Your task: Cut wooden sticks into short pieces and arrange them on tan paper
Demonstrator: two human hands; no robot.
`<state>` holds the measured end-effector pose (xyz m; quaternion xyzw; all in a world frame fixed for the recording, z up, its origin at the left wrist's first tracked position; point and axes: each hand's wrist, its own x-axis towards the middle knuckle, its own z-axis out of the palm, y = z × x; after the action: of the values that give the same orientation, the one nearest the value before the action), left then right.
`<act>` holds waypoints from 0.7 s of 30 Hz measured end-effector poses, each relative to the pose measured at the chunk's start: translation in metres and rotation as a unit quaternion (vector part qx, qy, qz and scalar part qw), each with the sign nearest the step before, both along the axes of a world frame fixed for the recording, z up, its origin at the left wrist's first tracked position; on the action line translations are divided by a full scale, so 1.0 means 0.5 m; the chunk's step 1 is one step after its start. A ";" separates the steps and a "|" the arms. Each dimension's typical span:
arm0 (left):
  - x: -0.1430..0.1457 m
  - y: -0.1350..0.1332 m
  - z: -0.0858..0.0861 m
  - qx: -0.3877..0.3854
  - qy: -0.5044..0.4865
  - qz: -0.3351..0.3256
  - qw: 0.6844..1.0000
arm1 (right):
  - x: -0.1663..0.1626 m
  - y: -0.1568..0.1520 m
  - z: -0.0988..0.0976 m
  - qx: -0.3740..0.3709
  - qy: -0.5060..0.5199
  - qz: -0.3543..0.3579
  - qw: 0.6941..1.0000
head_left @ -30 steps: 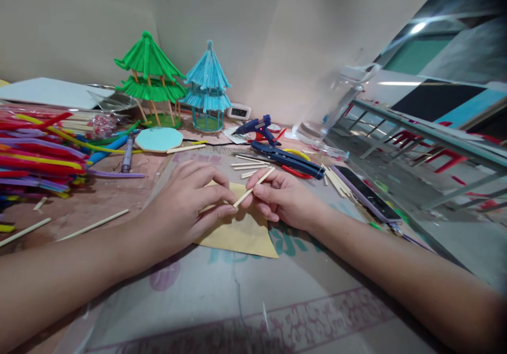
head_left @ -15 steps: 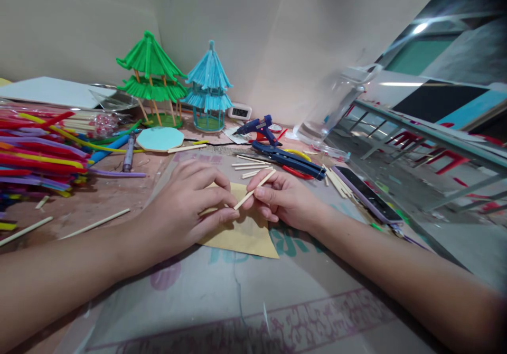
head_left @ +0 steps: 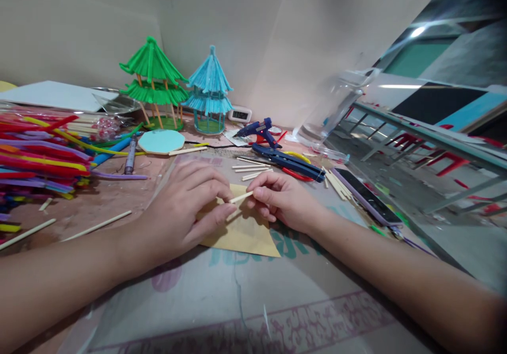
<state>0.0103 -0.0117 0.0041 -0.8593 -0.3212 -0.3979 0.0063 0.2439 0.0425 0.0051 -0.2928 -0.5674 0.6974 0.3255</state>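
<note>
A short pale wooden stick [head_left: 241,197] spans the gap between my two hands. My right hand [head_left: 283,199] pinches its right end between thumb and fingers. At the other end, the thumb and index finger of my left hand [head_left: 198,198] close around the stick, partly hiding its tip. Under both hands lies a yellowish-tan paper sheet [head_left: 245,240], with its upper left part covered by my left hand. Just beyond my hands are several loose wooden sticks [head_left: 251,168] and dark blue cutters [head_left: 291,161].
A blue glue gun [head_left: 259,128], small clock [head_left: 240,114] and clear pitcher [head_left: 330,113] stand behind. Green [head_left: 154,84] and blue [head_left: 210,92] pagoda models are at the back. Colourful pipe cleaners [head_left: 43,156] lie left; a phone [head_left: 366,195] lies right, near the table edge.
The stick has swung from a steep slant to a flatter one, its right end now tucked into my right fingers. The view has shifted slightly.
</note>
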 end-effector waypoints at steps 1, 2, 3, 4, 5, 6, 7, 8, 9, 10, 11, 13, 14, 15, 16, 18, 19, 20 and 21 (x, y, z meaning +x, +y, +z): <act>-0.001 -0.001 0.000 0.003 -0.002 -0.002 1.000 | 0.000 -0.001 -0.001 0.002 -0.005 0.004 1.000; -0.002 -0.001 0.000 0.005 -0.004 -0.005 1.000 | 0.000 -0.002 -0.001 0.006 -0.014 0.008 1.000; -0.002 -0.002 0.000 0.007 -0.006 -0.008 1.000 | 0.000 -0.004 -0.001 0.014 -0.026 0.012 0.999; -0.002 -0.003 0.000 0.007 -0.009 -0.011 1.000 | 0.001 -0.005 -0.001 0.024 -0.043 0.016 0.999; -0.002 -0.004 0.001 0.007 -0.013 -0.014 1.000 | 0.001 -0.007 0.001 0.037 -0.062 0.018 0.997; -0.002 -0.004 0.001 0.006 -0.016 -0.015 1.000 | 0.001 -0.008 0.002 0.049 -0.082 0.020 0.995; -0.002 -0.005 0.002 0.006 -0.019 -0.016 1.000 | 0.001 -0.010 0.004 0.057 -0.098 0.022 0.993; -0.002 -0.005 0.002 0.005 -0.022 -0.015 1.000 | 0.001 -0.011 0.005 0.060 -0.111 0.024 0.992; -0.001 -0.006 0.002 0.004 -0.025 -0.016 1.000 | 0.001 -0.012 0.006 0.060 -0.118 0.025 0.991; -0.001 -0.006 0.002 0.003 -0.027 -0.015 1.000 | 0.001 -0.014 0.008 0.057 -0.123 0.026 0.990; -0.001 -0.006 0.002 0.002 -0.029 -0.015 0.999 | 0.001 -0.015 0.009 0.054 -0.127 0.028 0.990; -0.002 -0.006 0.001 0.003 -0.033 -0.013 0.999 | 0.000 -0.017 0.010 0.049 -0.132 0.029 0.990; -0.002 -0.006 0.001 0.006 -0.035 -0.011 0.999 | 0.000 -0.017 0.010 0.048 -0.134 0.030 0.989; -0.002 -0.006 0.001 0.009 -0.036 -0.008 0.999 | 0.000 -0.018 0.010 0.045 -0.136 0.031 0.989; -0.002 -0.006 0.001 0.013 -0.039 -0.006 0.999 | 0.000 -0.018 0.010 0.043 -0.137 0.033 0.989; -0.002 -0.007 0.001 0.015 -0.047 -0.002 0.999 | -0.001 -0.018 0.010 0.041 -0.137 0.041 0.989; -0.002 -0.008 0.001 0.013 -0.051 -0.002 0.999 | -0.001 -0.018 0.010 0.041 -0.135 0.048 0.989; -0.002 -0.008 0.001 0.008 -0.054 -0.001 0.998 | -0.001 -0.019 0.010 0.040 -0.133 0.057 0.989; -0.002 -0.008 0.002 0.003 -0.057 -0.001 0.998 | -0.001 -0.019 0.010 0.038 -0.131 0.066 0.988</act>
<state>0.0092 -0.0156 0.0049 -0.8354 -0.3194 -0.4472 -0.0098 0.2435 0.0330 0.0102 -0.3307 -0.6492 0.6511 0.2126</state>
